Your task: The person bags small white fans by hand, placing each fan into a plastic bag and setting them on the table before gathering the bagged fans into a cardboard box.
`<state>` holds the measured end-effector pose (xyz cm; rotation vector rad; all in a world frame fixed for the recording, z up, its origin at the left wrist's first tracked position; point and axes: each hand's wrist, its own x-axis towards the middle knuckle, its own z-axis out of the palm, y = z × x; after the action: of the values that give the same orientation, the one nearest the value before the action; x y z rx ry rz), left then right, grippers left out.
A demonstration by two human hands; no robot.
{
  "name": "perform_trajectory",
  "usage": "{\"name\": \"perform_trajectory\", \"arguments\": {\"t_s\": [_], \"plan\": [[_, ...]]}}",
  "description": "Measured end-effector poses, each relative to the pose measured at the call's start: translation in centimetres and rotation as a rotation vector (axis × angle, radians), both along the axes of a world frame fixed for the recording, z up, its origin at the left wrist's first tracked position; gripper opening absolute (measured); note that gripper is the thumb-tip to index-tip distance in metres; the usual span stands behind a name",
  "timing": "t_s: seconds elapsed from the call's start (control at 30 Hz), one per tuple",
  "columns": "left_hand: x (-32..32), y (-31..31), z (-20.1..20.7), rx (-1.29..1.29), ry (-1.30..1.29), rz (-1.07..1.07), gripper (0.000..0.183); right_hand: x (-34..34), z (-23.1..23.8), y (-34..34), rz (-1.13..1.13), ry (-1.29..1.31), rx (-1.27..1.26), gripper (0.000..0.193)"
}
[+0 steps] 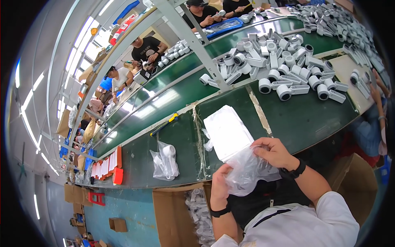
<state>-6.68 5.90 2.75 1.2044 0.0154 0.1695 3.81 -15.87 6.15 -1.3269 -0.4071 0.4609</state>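
Note:
A crumpled clear plastic bag [245,175] is stretched between my two hands at the table's near edge. My left hand [221,183] grips its left side, and my right hand [272,151] pinches its upper right edge between thumb and fingers. Just beyond the bag lies a stack of white sheets or flat bags [227,131], its near end partly covered by the bag. To the left, a bagged white handheld device [167,158] rests on the green tabletop. Whether anything is inside the bag I hold, I cannot tell.
White handheld devices [284,68] are heaped at the right. A yellow-and-blue tool [165,123] lies near the rail. An open carton [170,214] of bagged pieces stands below left; another carton [356,181] is at right. A metal post [197,47] rises ahead; several people work beyond.

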Motion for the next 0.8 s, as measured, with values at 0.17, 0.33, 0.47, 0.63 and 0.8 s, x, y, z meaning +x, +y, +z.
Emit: {"name": "perform_trajectory", "arguments": {"t_s": [0.17,0.33,0.47,0.63,0.8], "plan": [[0.0,-0.8,1.2,0.109,0.233,-0.126,0.037,0.8,-0.1,-1.2,0.051,-0.161,-0.054,0.019],[0.3,-2.8,1.1,0.198,0.195,-0.003,0.01,0.8,0.5,-0.8,-0.263,-0.569,-0.33,0.028],[1.1,-4.1,0.7,0.152,0.226,0.142,0.011,-1.2,0.5,-2.0,-0.598,-0.977,-0.493,0.037],[1.9,-6.4,-0.4,0.018,0.168,0.096,0.011,-1.7,-0.8,-2.2,-0.093,-0.439,-0.398,0.031],[2.8,-6.4,-1.5,-0.132,0.222,0.262,0.013,-1.1,-3.9,-1.9,-0.302,-0.06,-0.034,0.016]]}}
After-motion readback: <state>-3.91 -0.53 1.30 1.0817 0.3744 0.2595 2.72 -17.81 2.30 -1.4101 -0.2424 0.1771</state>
